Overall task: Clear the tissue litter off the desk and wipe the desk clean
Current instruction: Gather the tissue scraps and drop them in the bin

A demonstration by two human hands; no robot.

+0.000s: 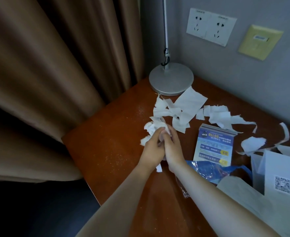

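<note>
white tissue wad in both hands

The lamp base stood at the far corner of the surface, against the wall. Nearer than the base, torn tissue lay spread on the surface, trailing off to the base's right. The hands, left and right, met nearer still, on a tissue wad. A leaflet lay right of the hands, a bag nearer than it. A curtain hung left of the base, sockets on the wall above and right of it.
</note>
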